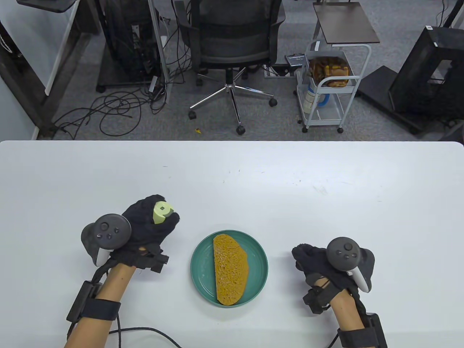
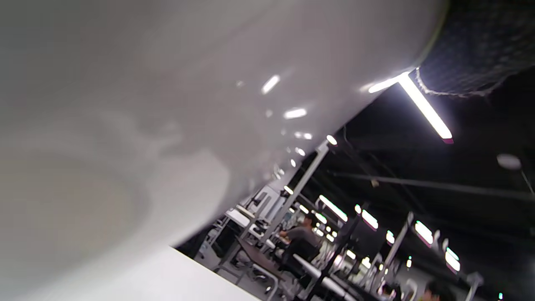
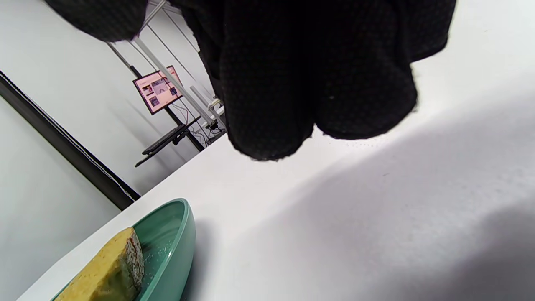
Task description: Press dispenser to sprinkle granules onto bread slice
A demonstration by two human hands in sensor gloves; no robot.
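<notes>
Just one dispenser, one bread slice

Most of the pale yellow-green dispenser is buried inside the left hand; only its top end pokes out, and its body and outlet cannot be seen. In the left wrist view a blurred pale surface fills most of the frame, too close to identify. The right hand has its fingers tucked under, so from above what they touch on the counter is unclear. The right wrist view crops the bread slice and green plate at the bottom edge.
</notes>
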